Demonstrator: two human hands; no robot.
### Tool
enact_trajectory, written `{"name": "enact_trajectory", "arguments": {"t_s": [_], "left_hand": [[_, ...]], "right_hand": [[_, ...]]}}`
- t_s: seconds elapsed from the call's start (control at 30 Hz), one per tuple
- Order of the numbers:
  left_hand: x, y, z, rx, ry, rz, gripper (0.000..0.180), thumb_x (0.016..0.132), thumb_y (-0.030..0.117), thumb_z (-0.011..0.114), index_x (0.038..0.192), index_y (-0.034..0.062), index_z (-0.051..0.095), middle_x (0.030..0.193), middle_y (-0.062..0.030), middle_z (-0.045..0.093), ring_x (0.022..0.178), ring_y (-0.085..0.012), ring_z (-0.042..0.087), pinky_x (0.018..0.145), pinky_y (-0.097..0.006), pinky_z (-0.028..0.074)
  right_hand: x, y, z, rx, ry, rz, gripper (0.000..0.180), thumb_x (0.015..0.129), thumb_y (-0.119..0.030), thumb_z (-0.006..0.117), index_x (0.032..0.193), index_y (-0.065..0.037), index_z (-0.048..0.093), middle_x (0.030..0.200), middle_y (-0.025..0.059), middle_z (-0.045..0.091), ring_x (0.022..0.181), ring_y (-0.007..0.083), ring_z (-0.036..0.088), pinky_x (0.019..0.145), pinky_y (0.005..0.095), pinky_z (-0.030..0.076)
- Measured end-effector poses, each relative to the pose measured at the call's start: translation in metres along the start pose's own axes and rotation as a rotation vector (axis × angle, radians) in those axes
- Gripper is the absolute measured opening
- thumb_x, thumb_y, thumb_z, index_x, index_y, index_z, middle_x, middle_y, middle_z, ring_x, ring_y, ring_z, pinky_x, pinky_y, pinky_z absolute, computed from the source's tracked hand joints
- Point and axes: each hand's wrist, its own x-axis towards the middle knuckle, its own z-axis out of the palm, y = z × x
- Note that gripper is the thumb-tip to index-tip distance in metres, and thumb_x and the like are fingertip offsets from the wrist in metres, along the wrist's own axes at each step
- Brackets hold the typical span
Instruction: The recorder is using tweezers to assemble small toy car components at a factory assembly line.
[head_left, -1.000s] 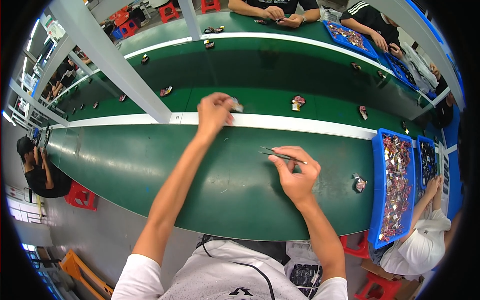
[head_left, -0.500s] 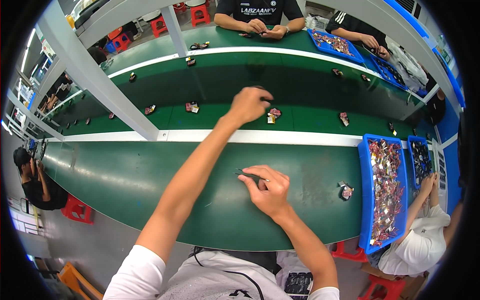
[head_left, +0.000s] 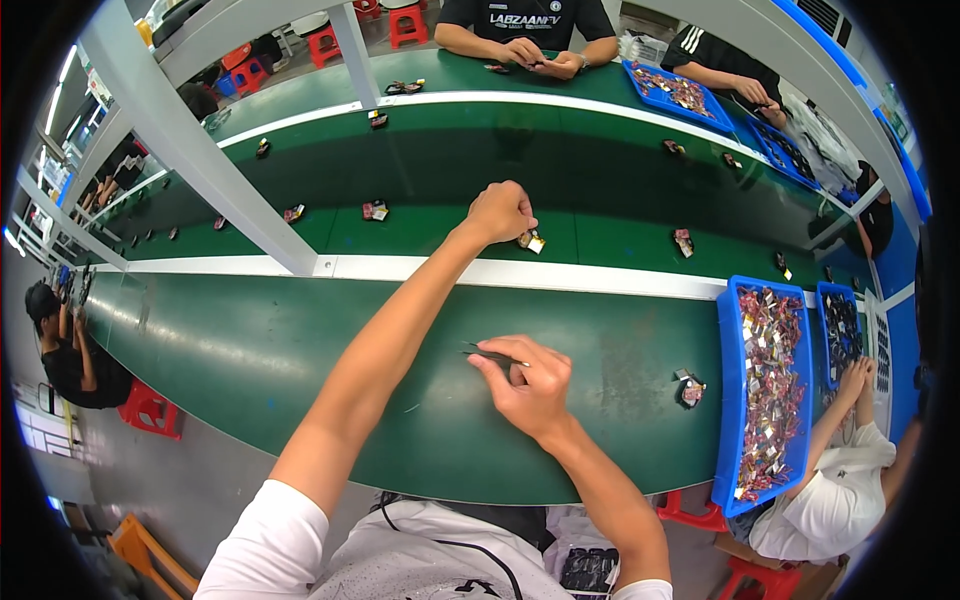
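My left hand (head_left: 500, 212) reaches over the green conveyor belt (head_left: 620, 225), its fingers closed and pointing down. They are on the far side of a small wired part (head_left: 533, 241) with a pale tab, and partly cover it. My right hand (head_left: 535, 378) is above the green table (head_left: 440, 440), pinching a pair of dark tweezers (head_left: 490, 354) between thumb and fingers. The tweezer tips point left and hold nothing visible. Another small wired part (head_left: 690, 389) lies on the table to the right of my right hand.
A blue tray (head_left: 735, 400) of wired parts stands at right, beside a smaller blue tray (head_left: 828, 340) of black pieces. White rail (head_left: 440, 270) and grey post (head_left: 200, 150) border the belt. Several parts ride it. Co-workers sit opposite, at far left and at right.
My left hand has come down onto the small wired part; a dark thing showed at its fingers before. Parts on the belt have shifted left. My right hand keeps the tweezers, nearly still.
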Motion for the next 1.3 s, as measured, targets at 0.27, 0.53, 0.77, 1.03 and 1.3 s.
{"name": "enact_trajectory", "arguments": {"t_s": [0.27, 0.53, 0.77, 1.03, 1.3], "left_hand": [[-0.078, -0.038, -0.023, -0.515, 0.114, -0.134, 0.015, 0.093, 0.011, 0.065, 0.090, -0.0040, 0.067, 0.072, -0.0061, 0.067, 0.053, -0.0083, 0.052, 0.049, -0.025, 0.040], [-0.197, -0.011, -0.033, -0.680, 0.188, -0.268, 0.020, 0.096, 0.007, 0.063, 0.110, -0.0079, 0.065, 0.073, -0.0065, 0.066, 0.050, -0.0072, 0.053, 0.046, -0.025, 0.039], [-0.223, -0.007, -0.005, -0.806, 0.255, -0.172, 0.018, 0.097, 0.007, 0.067, 0.104, -0.0086, 0.071, 0.079, -0.0092, 0.072, 0.053, -0.0070, 0.057, 0.047, -0.023, 0.046], [-0.225, -0.008, 0.005, -0.771, 0.347, -0.064, 0.016, 0.097, 0.006, 0.067, 0.103, -0.0082, 0.071, 0.076, -0.0092, 0.071, 0.053, -0.0076, 0.058, 0.045, -0.023, 0.045], [-0.226, -0.003, 0.002, -0.781, 0.339, -0.083, 0.016, 0.096, 0.006, 0.067, 0.103, -0.0080, 0.071, 0.076, -0.0094, 0.071, 0.052, -0.0077, 0.058, 0.045, -0.023, 0.046]], "right_hand": [[-0.003, -0.001, 0.003, 0.035, 0.000, 0.086, 0.016, 0.075, -0.006, 0.085, 0.087, -0.005, 0.075, 0.080, 0.0047, 0.073, 0.041, 0.0082, 0.042, 0.042, 0.0249, 0.034], [0.004, -0.004, -0.010, 0.355, 0.034, 0.438, 0.011, 0.082, 0.001, 0.081, 0.089, 0.001, 0.074, 0.073, -0.0027, 0.066, 0.050, -0.0005, 0.041, 0.047, 0.0188, 0.030], [0.008, 0.001, -0.016, 0.387, 0.053, 0.455, 0.012, 0.083, 0.002, 0.080, 0.091, 0.002, 0.070, 0.082, 0.0021, 0.069, 0.056, 0.0005, 0.046, 0.050, 0.0177, 0.034], [0.005, 0.003, -0.012, 0.311, -0.028, 0.487, 0.012, 0.084, 0.000, 0.079, 0.092, 0.002, 0.071, 0.074, -0.0015, 0.065, 0.054, -0.0007, 0.043, 0.049, 0.0177, 0.031], [0.005, 0.003, -0.010, 0.296, -0.036, 0.554, 0.012, 0.084, 0.000, 0.079, 0.093, 0.003, 0.072, 0.064, -0.0066, 0.055, 0.052, -0.0016, 0.037, 0.048, 0.0193, 0.024]]}}
